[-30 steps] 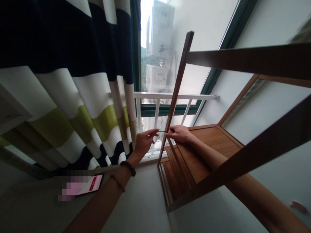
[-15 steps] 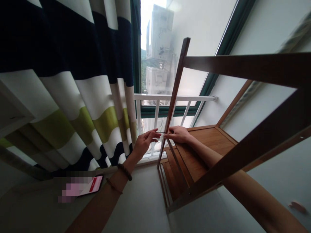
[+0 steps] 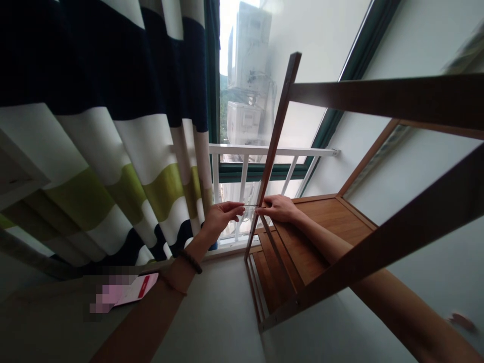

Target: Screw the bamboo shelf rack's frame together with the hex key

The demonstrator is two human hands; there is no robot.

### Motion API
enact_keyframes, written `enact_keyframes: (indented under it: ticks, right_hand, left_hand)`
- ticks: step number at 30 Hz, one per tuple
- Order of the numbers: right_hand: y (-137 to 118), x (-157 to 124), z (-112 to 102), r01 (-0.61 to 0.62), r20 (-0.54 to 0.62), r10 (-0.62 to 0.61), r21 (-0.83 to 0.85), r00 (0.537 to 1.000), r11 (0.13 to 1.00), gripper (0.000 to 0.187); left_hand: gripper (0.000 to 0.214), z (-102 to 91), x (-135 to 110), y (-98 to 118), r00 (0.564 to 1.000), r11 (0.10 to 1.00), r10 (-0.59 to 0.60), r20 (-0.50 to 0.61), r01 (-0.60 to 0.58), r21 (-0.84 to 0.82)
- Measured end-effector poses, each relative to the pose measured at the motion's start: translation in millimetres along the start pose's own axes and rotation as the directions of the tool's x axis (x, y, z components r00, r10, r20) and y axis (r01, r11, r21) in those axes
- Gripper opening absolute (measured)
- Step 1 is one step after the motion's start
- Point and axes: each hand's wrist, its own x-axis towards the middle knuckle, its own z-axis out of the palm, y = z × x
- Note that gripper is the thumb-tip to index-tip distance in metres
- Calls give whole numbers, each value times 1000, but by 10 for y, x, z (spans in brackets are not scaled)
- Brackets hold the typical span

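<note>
A brown wooden shelf rack [image 3: 321, 227] stands by the window, its thin upright post [image 3: 274, 146] rising in front of me. My left hand [image 3: 223, 217] pinches the end of a thin metal tool [image 3: 249, 205] that points at the post. On the other side, my right hand [image 3: 278, 208] is curled round the post where the tool meets it. Both hands have their fingers closed. What sits at the tool's tip is hidden by my right fingers.
A striped curtain [image 3: 113, 151] hangs at left. A white window rail [image 3: 272, 150] runs behind the post. A phone [image 3: 138, 290] lies on the grey surface at lower left. Dark shelf rails [image 3: 378, 98] cross the upper right, close to my head.
My left hand shifted slightly left and its fingers turned on the thin tool. My right hand stayed on the post. The view bobbed a little.
</note>
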Motion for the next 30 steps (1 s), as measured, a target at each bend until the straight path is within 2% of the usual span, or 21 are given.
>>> enact_keyframes:
  ticks: [4, 6, 9, 16, 19, 24, 27, 30]
  right_hand:
    - [6, 7, 4, 15, -7, -15, -5, 1000, 1000, 48]
    - [8, 10, 5, 18, -8, -18, 1, 1000, 1000, 48]
    - [5, 10, 3, 15, -2, -15, 13, 1000, 1000, 48]
    - [-11, 3, -4, 5, -5, -4, 11, 1000, 1000, 47]
    - [-2, 8, 4, 2, -3, -2, 0, 1000, 1000, 48]
    - [22, 15, 14, 17, -11, -17, -6, 1000, 1000, 49]
    - [26, 16, 16, 22, -4, -22, -4, 1000, 1000, 48]
    - [20, 17, 20, 15, -1, -15, -7, 1000, 1000, 48]
  left_hand:
    - [29, 11, 12, -32, 989, 987, 114, -98, -101, 124]
    - [28, 6, -6, -5, 987, 979, 121, -103, -101, 178]
    - [31, 12, -46, 47, 997, 988, 35, -68, -24, 152]
    - [34, 20, -24, 27, 991, 990, -122, -46, 118, -83]
    - [34, 17, -11, 17, 985, 985, -163, -55, 160, -57]
    - [34, 57, 16, 2, 981, 988, -153, -119, 150, -33]
    - [35, 66, 55, -61, 983, 975, -173, -68, 161, -155]
    - [40, 31, 75, -137, 961, 923, -274, 41, 275, -269]
